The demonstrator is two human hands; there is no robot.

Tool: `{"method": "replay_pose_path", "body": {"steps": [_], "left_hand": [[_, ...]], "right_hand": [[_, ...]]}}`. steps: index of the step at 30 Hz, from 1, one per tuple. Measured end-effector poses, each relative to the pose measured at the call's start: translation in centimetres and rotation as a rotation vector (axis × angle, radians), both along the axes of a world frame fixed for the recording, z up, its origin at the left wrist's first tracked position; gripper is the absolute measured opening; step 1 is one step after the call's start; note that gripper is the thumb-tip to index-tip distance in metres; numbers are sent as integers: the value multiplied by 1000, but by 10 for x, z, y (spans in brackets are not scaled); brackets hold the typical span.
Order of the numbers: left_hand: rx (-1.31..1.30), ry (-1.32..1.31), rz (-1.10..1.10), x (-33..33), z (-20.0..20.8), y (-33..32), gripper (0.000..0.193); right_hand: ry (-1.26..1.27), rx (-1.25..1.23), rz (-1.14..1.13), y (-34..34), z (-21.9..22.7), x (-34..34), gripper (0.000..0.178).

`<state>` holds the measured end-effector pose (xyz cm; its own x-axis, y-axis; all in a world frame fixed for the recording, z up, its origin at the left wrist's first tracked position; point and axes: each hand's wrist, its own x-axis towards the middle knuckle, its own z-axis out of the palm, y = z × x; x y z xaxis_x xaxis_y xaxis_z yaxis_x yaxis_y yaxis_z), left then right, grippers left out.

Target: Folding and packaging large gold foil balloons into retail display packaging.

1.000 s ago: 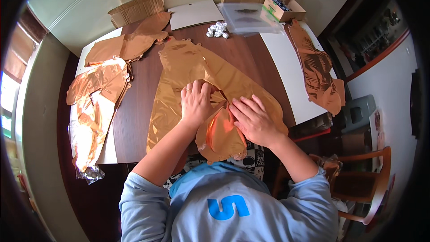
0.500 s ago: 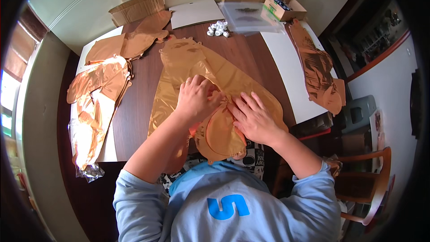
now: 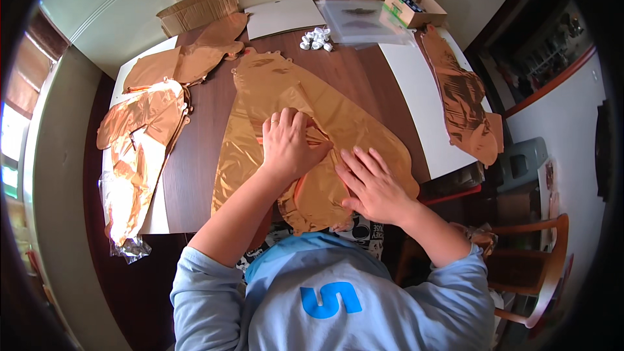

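Observation:
A large flat gold foil balloon (image 3: 263,88) lies across the middle of the table, its near end hanging at the front edge by my lap. My left hand (image 3: 288,142) is closed on a gathered fold in the middle of the foil, the fingers curled over it and the thumb pointing right. Reddish-orange foil shows around that fold. Flat on the foil just to the right, my right hand (image 3: 374,185) rests with its fingers stretched out and apart. What lies under my left palm is hidden.
More flat copper-gold foil balloons lie at the left (image 3: 140,117), back left (image 3: 159,65) and right (image 3: 455,97) of the table (image 3: 195,175). Small white rolls (image 3: 316,38), a clear plastic sheet (image 3: 354,19) and an open box (image 3: 416,12) are at the back. A wooden chair (image 3: 546,273) stands at right.
My left hand has shifted slightly right and down, its fingers now more curled over the fold. The right hand has slid a little right and down. The foil's near part has moved slightly left.

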<state>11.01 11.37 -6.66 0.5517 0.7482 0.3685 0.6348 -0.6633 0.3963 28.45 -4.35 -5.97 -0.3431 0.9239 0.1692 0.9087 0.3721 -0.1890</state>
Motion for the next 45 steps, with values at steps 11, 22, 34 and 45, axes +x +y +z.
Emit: {"method": "replay_pose_path", "body": {"steps": [11,22,34,45], "left_hand": [[-27,-7,-11,-4,-1,-1,51],[-11,-8,-145,-13,-2,6,50],[-41,-173,-151,-9,-15,7,39],[49,-56,-219,-23,2,7,48]], "right_hand": [[-11,364,162,-16,-14,-1,26],[-78,354,296,0,8,12,24],[447,81,176,12,7,19,42],[135,101,20,30,-2,8,48]]}}
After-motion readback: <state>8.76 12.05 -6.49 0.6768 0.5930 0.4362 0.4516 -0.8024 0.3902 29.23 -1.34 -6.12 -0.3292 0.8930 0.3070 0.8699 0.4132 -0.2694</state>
